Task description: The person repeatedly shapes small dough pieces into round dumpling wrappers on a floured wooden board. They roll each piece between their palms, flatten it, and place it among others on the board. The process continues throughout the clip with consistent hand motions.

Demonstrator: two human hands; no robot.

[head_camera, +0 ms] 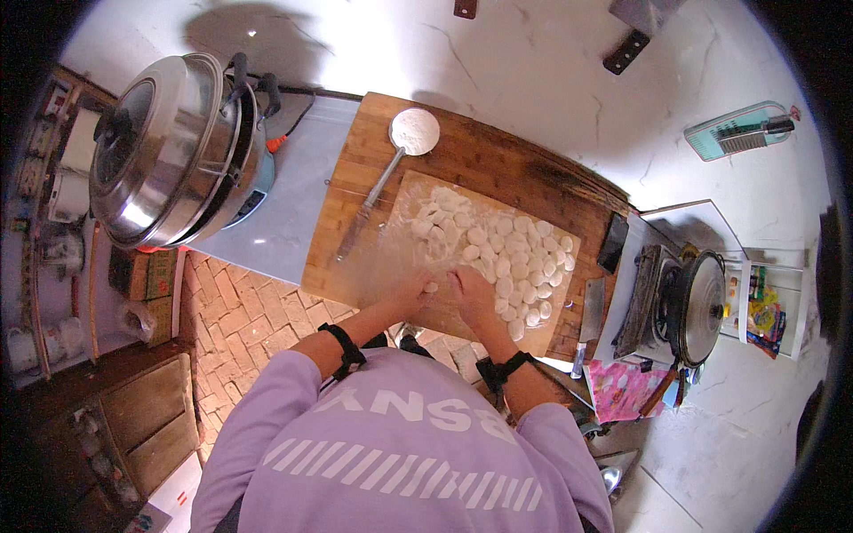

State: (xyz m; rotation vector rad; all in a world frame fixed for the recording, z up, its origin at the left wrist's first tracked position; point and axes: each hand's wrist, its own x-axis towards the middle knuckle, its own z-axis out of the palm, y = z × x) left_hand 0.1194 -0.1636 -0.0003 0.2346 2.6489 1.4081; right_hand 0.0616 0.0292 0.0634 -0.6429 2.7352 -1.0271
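My left hand (410, 293) is at the near edge of a floured wooden board (556, 320), with a small dough piece (431, 287) at its fingertips. Close beside it on the right is my right hand (473, 293), fingers bent together; whether they pinch anything cannot be told. Many flattened dough discs (518, 258) cover the right half of the board, some overlapping. Further left lie floury dough pieces (440, 220). A metal ladle full of white flour (414, 132) rests behind, on a larger wooden board (360, 143).
A lidded steel pot (156, 153) stands at the left. On the right are a cleaver (592, 313), a black phone-like slab (612, 243) and a stove (643, 300) with a lidded pan (700, 310). A green grater (740, 131) hangs on the wall.
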